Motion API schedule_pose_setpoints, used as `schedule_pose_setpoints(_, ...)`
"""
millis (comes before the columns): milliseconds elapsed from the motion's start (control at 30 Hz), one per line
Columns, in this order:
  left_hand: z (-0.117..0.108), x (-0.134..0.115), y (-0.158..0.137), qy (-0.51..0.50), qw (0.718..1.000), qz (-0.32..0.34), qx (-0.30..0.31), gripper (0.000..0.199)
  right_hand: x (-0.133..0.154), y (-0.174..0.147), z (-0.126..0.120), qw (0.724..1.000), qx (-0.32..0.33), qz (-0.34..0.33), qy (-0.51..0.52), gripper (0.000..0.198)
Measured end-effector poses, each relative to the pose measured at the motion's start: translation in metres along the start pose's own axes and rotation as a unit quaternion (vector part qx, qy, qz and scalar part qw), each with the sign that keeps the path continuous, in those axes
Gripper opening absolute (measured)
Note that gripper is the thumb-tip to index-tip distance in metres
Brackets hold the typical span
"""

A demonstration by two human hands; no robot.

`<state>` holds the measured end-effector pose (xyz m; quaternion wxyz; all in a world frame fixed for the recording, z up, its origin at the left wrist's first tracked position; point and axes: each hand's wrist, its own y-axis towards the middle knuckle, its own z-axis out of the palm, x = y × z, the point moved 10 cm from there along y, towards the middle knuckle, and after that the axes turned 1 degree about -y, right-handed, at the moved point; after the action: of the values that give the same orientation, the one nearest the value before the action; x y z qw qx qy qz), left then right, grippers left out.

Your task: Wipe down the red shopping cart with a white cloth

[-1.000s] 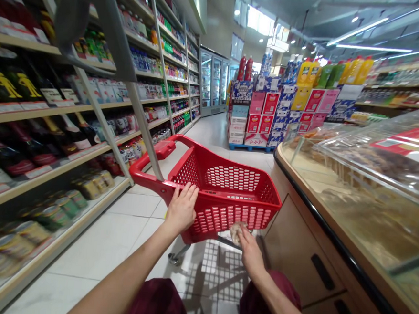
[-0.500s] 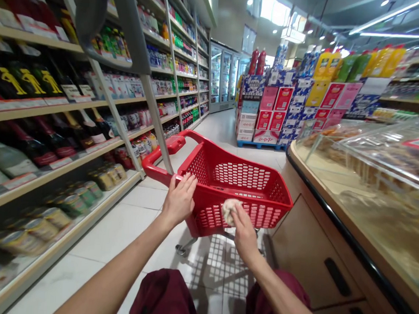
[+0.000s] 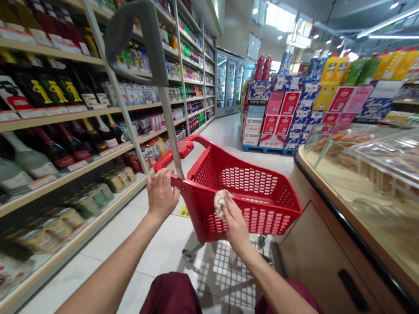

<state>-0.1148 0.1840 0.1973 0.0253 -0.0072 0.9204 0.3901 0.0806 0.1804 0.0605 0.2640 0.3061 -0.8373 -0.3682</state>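
Observation:
A red plastic shopping cart [image 3: 260,199] stands side-on in front of me. My left hand [image 3: 162,194] is closed over the near end of its red handle [image 3: 164,161], beside the base of a metal pole; the fingertips are partly hidden. In my right hand [image 3: 237,230] is a crumpled off-white cloth [image 3: 222,204], pressed against the upper side wall of the cart by the rim. The basket's floor is mostly out of sight behind that wall. A grey loop grip [image 3: 162,53] tops the pole.
Shelves of bottles and cans [image 3: 87,155] run along the left. A display counter with glass [image 3: 327,160] and a black-edged wooden base [image 3: 317,260] borders the right. Stacked drink cartons [image 3: 273,113] stand beyond the cart. My knees [image 3: 172,300] are below.
My left hand has moved from lying flat on the cart's rear rim to gripping the handle end. With the cloth, my right hand has slid left along the side. The view has shifted slightly.

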Motion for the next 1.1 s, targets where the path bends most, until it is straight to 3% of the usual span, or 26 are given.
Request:
schedule_pose_setpoints(167, 0.025, 0.011, 0.003, 0.042, 0.992, 0.033, 0.117, 0.057, 0.022, -0.008, 0.019, 0.999, 0.028, -0.032, 0.003, 0.038)
schedule_pose_setpoints(367, 0.025, 0.009, -0.002, 0.061, 0.991, 0.030, 0.119, 0.060, 0.064, 0.059, 0.023, 0.999, -0.009, -0.041, 0.020, 0.037)
schedule_pose_setpoints(500, 0.024, 0.008, -0.003, 0.062, 0.989, 0.033, 0.133, 0.060, 0.072, 0.035, 0.045, 0.996, 0.016, -0.083, 0.004, 0.031)
schedule_pose_setpoints(567, 0.024, 0.009, -0.003, 0.060, 0.988, 0.034, 0.135, 0.060, 0.061, 0.019, 0.042, 0.997, 0.015, -0.072, -0.002, 0.033)
schedule_pose_setpoints(733, 0.021, 0.006, -0.002, 0.047, 0.992, 0.026, 0.113, 0.059, 0.007, 0.018, -0.001, 0.999, -0.035, 0.015, 0.006, 0.042)
schedule_pose_setpoints(833, 0.009, -0.005, -0.007, 0.031, 0.997, 0.029, 0.062, 0.053, -0.010, 0.000, -0.002, 1.000, 0.003, 0.005, 0.018, 0.040)
schedule_pose_setpoints(933, 0.004, -0.036, -0.016, 0.008, 0.996, 0.081, 0.027, 0.048, -0.019, -0.023, -0.003, 0.999, 0.028, 0.005, 0.022, 0.041)
schedule_pose_setpoints(1033, 0.022, -0.076, -0.023, -0.009, 0.984, 0.160, 0.073, 0.051, -0.037, -0.022, -0.023, 0.999, -0.008, 0.047, 0.011, 0.046)
schedule_pose_setpoints(1100, 0.039, -0.089, -0.023, -0.006, 0.978, 0.172, 0.117, 0.054, -0.052, -0.019, -0.033, 0.997, -0.018, 0.071, -0.005, 0.047)
